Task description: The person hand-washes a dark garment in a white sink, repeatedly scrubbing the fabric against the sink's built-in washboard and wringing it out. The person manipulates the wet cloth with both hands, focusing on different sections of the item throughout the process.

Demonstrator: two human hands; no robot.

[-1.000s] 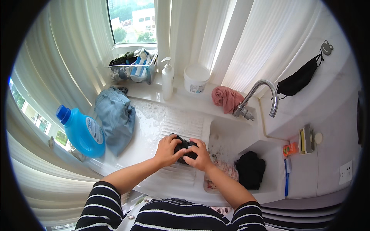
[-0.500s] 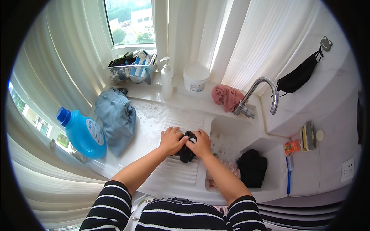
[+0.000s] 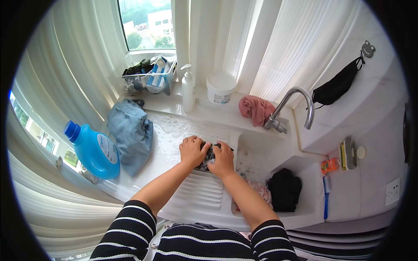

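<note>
We press the small dark wet cloth (image 3: 208,155) on the white ribbed washboard (image 3: 196,191) with left hand (image 3: 193,151) and right hand (image 3: 222,159) both gripping it, between the folded blue denim garment (image 3: 130,132) and the white sink basin (image 3: 261,152).

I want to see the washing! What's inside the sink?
Inside the sink lie a black cloth and a pinkish patterned cloth. The right forearm covers part of the patterned one; the drain is hidden.
</note>
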